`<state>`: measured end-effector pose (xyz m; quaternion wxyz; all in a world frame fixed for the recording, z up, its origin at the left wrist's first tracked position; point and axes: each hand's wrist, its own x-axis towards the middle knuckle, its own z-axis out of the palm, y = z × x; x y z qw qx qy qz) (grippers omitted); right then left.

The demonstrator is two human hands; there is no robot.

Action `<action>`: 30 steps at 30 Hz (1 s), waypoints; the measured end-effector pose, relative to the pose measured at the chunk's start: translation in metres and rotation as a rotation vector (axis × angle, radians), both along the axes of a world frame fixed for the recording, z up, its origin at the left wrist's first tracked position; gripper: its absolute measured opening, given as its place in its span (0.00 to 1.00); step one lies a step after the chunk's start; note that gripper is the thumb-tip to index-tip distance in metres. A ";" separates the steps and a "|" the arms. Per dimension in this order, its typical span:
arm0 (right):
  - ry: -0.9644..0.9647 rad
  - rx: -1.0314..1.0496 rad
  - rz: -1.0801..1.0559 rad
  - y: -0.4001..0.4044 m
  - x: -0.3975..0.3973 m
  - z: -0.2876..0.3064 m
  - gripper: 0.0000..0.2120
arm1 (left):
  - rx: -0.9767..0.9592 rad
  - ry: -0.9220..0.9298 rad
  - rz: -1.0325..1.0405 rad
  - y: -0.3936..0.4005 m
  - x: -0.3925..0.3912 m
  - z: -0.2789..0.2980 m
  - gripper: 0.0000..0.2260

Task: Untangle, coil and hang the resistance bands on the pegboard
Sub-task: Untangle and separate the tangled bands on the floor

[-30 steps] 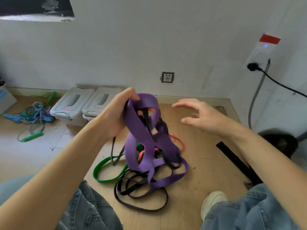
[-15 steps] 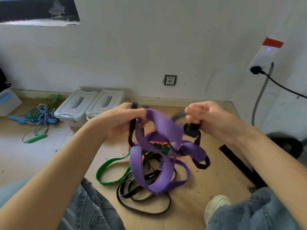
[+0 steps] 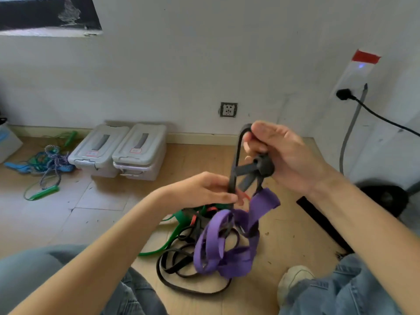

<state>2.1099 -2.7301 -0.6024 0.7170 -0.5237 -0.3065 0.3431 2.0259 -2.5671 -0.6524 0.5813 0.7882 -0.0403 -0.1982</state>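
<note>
Black band [image 3: 236, 155] rose taut between both hands: the right hand [image 3: 281, 155], at two o'clock from the heap, curled round its bunched top, and the left hand [image 3: 204, 189] pinched it lower. Below hung the purple band [image 3: 227, 246], tangled with green [image 3: 177, 223] on the floor [image 3: 91, 212].
</note>
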 end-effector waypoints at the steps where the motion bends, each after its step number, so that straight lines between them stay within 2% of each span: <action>1: 0.048 0.022 -0.031 -0.002 0.002 0.002 0.09 | -0.037 0.006 0.022 -0.003 0.000 0.000 0.09; 4: 0.080 -0.046 -0.155 -0.004 0.005 0.000 0.10 | -0.195 -0.045 0.133 0.003 0.003 0.007 0.08; 6: 0.108 -0.064 -0.169 -0.002 0.002 -0.005 0.11 | -0.313 -0.065 0.082 0.006 0.003 0.010 0.07; 9: 0.129 -0.031 -0.131 0.002 -0.002 -0.007 0.13 | -0.258 -0.080 0.000 -0.010 -0.002 0.004 0.05; 12: 0.108 -0.047 -0.146 0.001 0.001 -0.009 0.16 | -0.307 -0.164 0.228 -0.012 0.001 0.008 0.10; 15: -0.077 -0.307 -0.038 -0.005 0.001 -0.017 0.22 | -0.557 -0.206 0.380 0.004 0.004 0.030 0.10; 17: -0.204 -0.460 0.065 -0.003 -0.007 -0.025 0.21 | -0.622 -0.205 0.385 0.011 0.003 0.039 0.10; 22: -0.377 -0.544 -0.160 0.006 -0.011 -0.030 0.09 | -0.377 -0.145 0.495 0.008 0.002 0.035 0.12; 25: -0.520 -0.587 -0.229 0.006 -0.007 -0.030 0.04 | -0.078 -0.120 0.652 0.015 0.006 0.028 0.13; 26: -0.483 -0.582 -0.252 0.005 -0.005 -0.031 0.05 | 0.068 -0.103 0.704 0.017 0.006 0.023 0.13; 28: -0.290 -0.527 -0.312 0.002 -0.001 -0.028 0.07 | 0.326 -0.081 0.785 0.021 0.007 0.016 0.13; 29: -0.220 -0.514 -0.345 -0.001 0.003 -0.026 0.09 | 0.355 -0.078 0.817 0.023 0.006 0.015 0.13; 30: -0.199 -0.544 -0.367 -0.004 0.007 -0.024 0.10 | 0.303 -0.078 0.840 0.026 0.005 0.017 0.13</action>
